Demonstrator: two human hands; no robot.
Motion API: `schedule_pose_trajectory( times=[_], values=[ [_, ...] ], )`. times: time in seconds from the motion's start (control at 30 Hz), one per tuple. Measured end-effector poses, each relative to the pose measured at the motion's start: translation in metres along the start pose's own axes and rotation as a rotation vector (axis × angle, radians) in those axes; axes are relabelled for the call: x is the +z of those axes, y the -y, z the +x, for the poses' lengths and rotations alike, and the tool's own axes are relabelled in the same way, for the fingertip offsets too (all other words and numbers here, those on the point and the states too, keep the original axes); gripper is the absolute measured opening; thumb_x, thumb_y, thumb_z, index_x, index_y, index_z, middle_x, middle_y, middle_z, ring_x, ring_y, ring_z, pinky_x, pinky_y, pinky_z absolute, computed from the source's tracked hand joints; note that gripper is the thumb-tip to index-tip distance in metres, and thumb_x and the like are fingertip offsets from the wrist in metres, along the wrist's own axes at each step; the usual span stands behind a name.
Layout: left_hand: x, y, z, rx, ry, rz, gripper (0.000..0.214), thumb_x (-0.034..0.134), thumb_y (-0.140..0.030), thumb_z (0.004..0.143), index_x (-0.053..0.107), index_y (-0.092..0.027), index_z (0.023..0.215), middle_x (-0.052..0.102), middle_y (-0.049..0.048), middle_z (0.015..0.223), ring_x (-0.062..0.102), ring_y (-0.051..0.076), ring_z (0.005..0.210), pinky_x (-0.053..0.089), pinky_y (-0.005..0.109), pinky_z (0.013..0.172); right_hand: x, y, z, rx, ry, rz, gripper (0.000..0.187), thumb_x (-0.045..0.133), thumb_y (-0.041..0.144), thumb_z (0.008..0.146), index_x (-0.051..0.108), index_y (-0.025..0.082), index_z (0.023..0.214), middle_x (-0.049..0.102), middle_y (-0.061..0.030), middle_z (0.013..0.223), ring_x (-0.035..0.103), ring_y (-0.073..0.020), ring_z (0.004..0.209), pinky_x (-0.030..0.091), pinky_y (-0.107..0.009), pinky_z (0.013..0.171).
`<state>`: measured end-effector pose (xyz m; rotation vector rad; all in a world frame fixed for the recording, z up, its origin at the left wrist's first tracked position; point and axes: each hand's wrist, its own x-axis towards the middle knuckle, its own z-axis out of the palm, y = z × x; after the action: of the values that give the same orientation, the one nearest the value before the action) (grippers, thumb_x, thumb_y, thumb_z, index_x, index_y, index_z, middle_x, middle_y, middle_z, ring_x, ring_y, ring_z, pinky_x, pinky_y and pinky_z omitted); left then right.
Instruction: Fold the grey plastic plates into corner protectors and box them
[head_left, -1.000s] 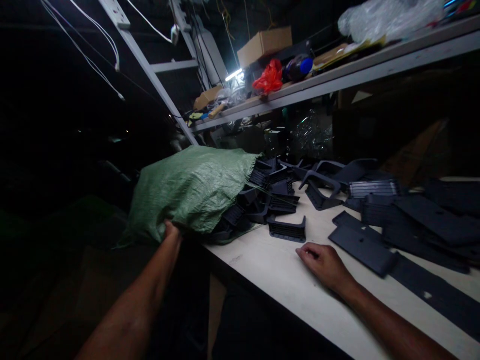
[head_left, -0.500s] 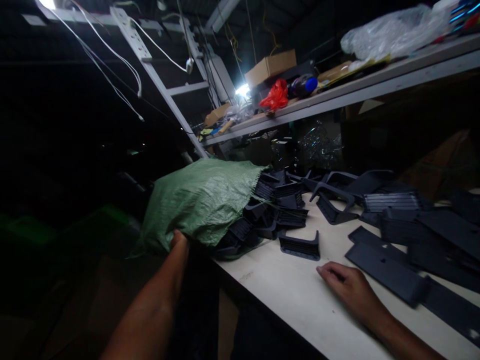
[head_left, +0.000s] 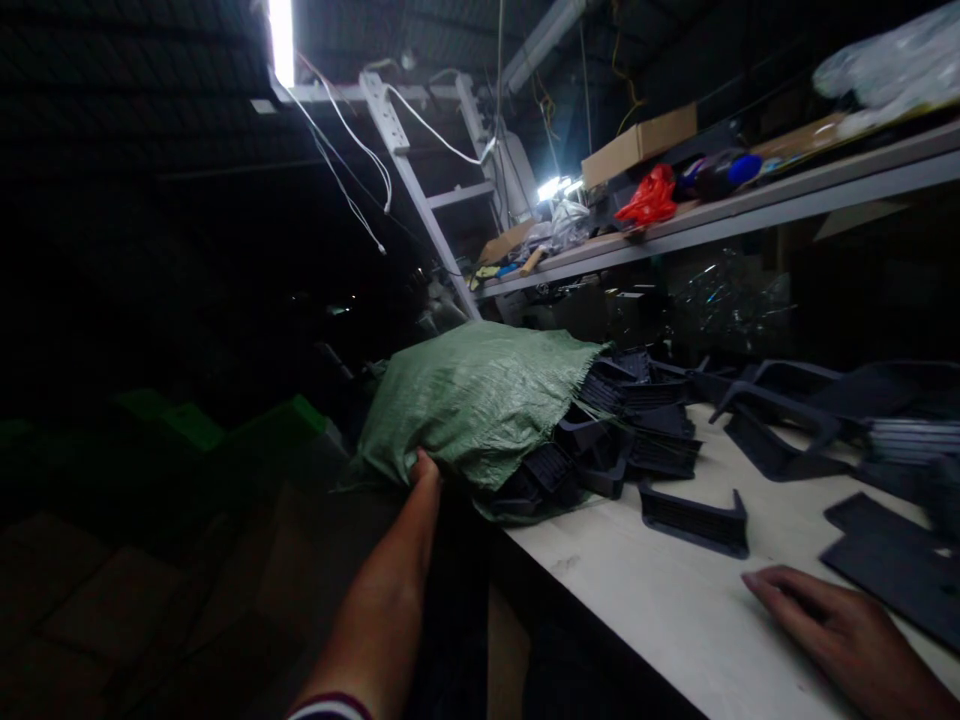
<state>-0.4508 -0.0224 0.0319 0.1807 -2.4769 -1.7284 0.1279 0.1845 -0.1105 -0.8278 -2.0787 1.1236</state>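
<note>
I watch the left hand (head_left: pixel 424 468) from afar, its thumb and fingers pinching the near side of the green sack (head_left: pixel 480 400), which lies at the left end of the pale table (head_left: pixel 637 590), dark brackets (head_left: pixel 664 452) spilling from its mouth. I see the right hand (head_left: pixel 844 625) loosely curled, slack, near a lone bracket (head_left: pixel 694 522)

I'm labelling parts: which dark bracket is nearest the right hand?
The bracket lying alone on the tabletop, just beyond the right hand; the others sit in clusters farther off.
</note>
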Motion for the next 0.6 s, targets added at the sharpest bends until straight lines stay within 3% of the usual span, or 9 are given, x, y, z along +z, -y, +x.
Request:
schedule_pose_trajectory(
  times=[0.2, 0.33, 0.43, 0.6],
  values=[
    [-0.006, -0.002, -0.001, -0.118, -0.098, -0.053, 0.040, 0.067, -0.040, 0.097, 0.063, -0.017, 0.130, 0.065, 0.0111, 0.131, 0.067, 0.027, 0.112, 0.059, 0.047, 0.093, 0.006, -0.015, -0.001, -0.097, -0.101, -0.087, 0.042, 0.064, 0.063, 0.087, 0.082, 0.026, 0.094, 0.081, -0.0061, 0.098, 0.078, -0.0308, 0.089, 0.064, -0.032, 0.072],
    [-0.008, 0.008, -0.017, -0.126, -0.111, -0.116, 0.040, 0.067, -0.040, 0.098, 0.063, -0.018, 0.130, 0.065, 0.0107, 0.130, 0.067, 0.026, 0.111, 0.059, 0.047, 0.093, 0.006, 0.003, -0.007, -0.224, -0.173, -0.210, 0.035, 0.064, 0.055, 0.094, 0.079, 0.027, 0.108, 0.078, -0.0056, 0.100, 0.075, -0.0252, 0.085, 0.061, -0.033, 0.075],
    [-0.008, 0.022, -0.028, -0.119, -0.077, -0.166, 0.041, 0.065, -0.043, 0.098, 0.063, -0.017, 0.130, 0.065, 0.0109, 0.131, 0.067, 0.026, 0.112, 0.059, 0.048, 0.093, 0.004, 0.023, -0.011, -0.315, -0.165, -0.285, 0.039, 0.057, 0.045, 0.101, 0.069, 0.023, 0.131, 0.073, -0.0067, 0.095, 0.070, -0.0215, 0.076, 0.057, -0.033, 0.070],
    [-0.012, 0.049, -0.037, -0.135, 0.078, -0.279, 0.049, 0.056, -0.055, 0.100, 0.061, -0.017, 0.132, 0.067, 0.0122, 0.129, 0.069, 0.025, 0.106, 0.060, 0.046, 0.088, 0.006, 0.035, -0.011, -0.359, -0.228, -0.380, 0.042, 0.054, 0.034, 0.103, 0.057, 0.024, 0.143, 0.067, -0.0117, 0.125, 0.072, -0.0233, 0.092, 0.059, -0.034, 0.078]
  ],
)
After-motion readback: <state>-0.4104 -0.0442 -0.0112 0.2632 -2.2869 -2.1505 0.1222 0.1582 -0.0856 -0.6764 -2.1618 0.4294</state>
